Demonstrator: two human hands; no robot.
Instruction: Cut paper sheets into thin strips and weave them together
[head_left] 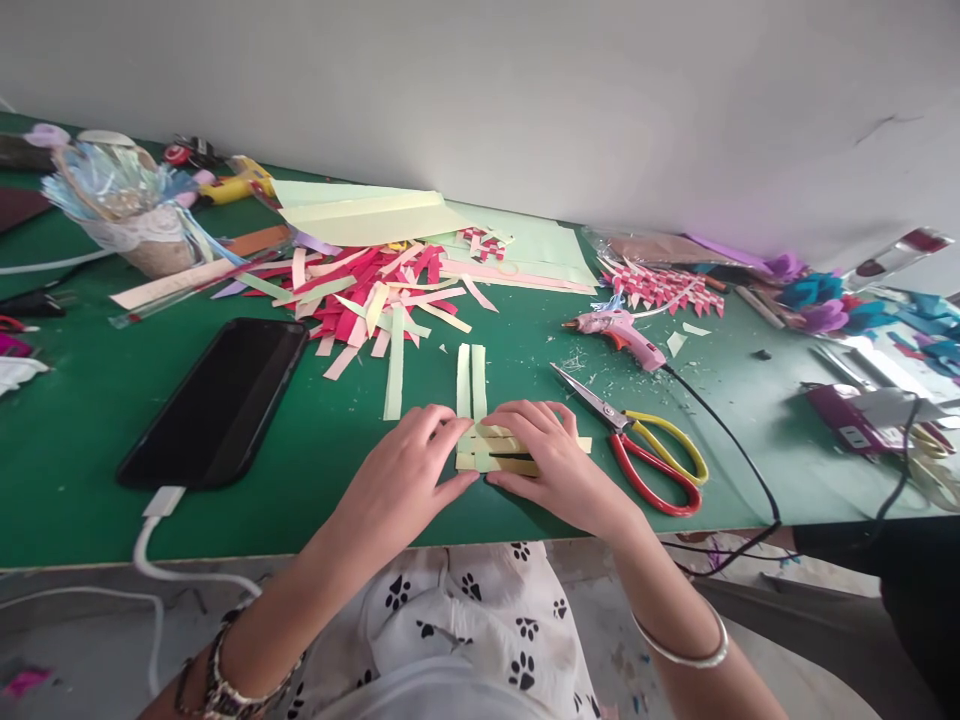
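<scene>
Two pale green paper strips (478, 382) lie upright side by side, crossed near their lower ends by pale yellow paper strips (517, 465) in a small woven piece. My left hand (416, 455) grips the left edge of this weave, index fingertip at its upper side and thumb at its lower side. Over the yellow strips rests my right hand (547, 455), with thumb and index finger closed about the crossing in the same way; it hides part of the weave. A loose green strip (394, 365) is left of the weave. Red-and-yellow-handled scissors (634, 435) lie to the right.
A pink glue gun (619, 332) with a black cable lies beyond the scissors. Red, pink and green strips (367, 295) are heaped behind the weave, before pale green sheets (525, 240). A charging phone (217, 400) lies at left. A woven red-and-white piece (660, 285) is back right.
</scene>
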